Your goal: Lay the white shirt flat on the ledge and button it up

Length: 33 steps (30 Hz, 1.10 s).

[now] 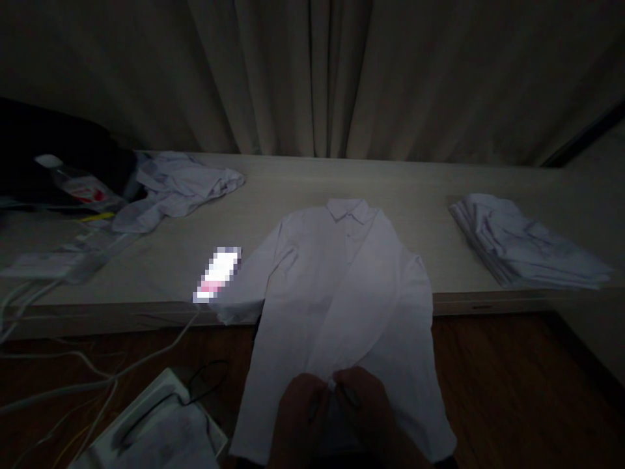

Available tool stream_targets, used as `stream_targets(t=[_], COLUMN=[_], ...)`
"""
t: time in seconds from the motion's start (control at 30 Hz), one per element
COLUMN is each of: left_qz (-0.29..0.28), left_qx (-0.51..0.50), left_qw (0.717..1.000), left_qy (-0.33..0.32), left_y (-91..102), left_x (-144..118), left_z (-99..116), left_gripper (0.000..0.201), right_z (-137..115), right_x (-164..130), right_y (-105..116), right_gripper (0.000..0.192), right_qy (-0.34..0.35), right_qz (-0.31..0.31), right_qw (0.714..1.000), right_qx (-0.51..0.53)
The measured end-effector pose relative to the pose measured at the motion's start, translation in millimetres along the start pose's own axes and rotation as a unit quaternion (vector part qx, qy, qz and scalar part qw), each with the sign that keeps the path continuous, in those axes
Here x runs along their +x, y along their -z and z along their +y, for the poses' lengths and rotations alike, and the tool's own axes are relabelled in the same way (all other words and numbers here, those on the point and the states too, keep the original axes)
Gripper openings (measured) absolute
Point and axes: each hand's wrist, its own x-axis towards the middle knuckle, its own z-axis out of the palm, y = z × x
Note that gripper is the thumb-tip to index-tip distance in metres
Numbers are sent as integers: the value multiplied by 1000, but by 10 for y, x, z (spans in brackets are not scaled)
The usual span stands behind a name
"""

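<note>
A white long-sleeved shirt (pixel 312 293) lies front side up, its collar on the tabletop and its lower half hanging over the near edge toward me. Low on the shirt's front, my left hand (pixel 303 400) pinches the fabric along the front opening. Close beside it, my right hand (pixel 361 394) is closed on the same front edge, fingertips almost meeting the left ones. Whether a button sits between the fingers is too dark and small to tell. One sleeve spreads left, near a lit phone (pixel 217 273) whose screen is blurred out.
Folded white shirts (pixel 527 244) are stacked at the right. A crumpled white garment (pixel 180 185) and a plastic bottle (pixel 81 185) lie at the left. White cables (pixel 88 384) run past a pale box (pixel 146 423) at lower left. Curtains (pixel 293 78) hang behind the table (pixel 390 176).
</note>
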Motion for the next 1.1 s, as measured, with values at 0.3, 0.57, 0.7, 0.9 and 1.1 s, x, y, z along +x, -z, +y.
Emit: stream_targets(t=[0.3, 0.57, 0.7, 0.9, 1.1], left_qz=[-49, -52, -57, -122, -124], left_qx=[-51, -51, -54, -61, -40], left_qw=[994, 992, 992, 978, 982], left_qy=[88, 102, 99, 159, 134], left_y=[8, -21, -24, -25, -64], left_x=[-18, -70, -81, -102, -108], left_z=[-27, -74, -69, -49, -11], left_gripper=[6, 8, 9, 10, 8], right_z=[33, 71, 116, 174, 163], right_x=[-67, -84, -122, -184, -174], right_y=[-45, -80, -106, -155, -129], right_gripper=[15, 17, 16, 17, 14], right_qy=[45, 45, 41, 49, 40], right_qz=[-2, -15, -30, -29, -2], right_qw=[997, 998, 998, 997, 999], right_qx=[-56, -44, -34, -49, -34])
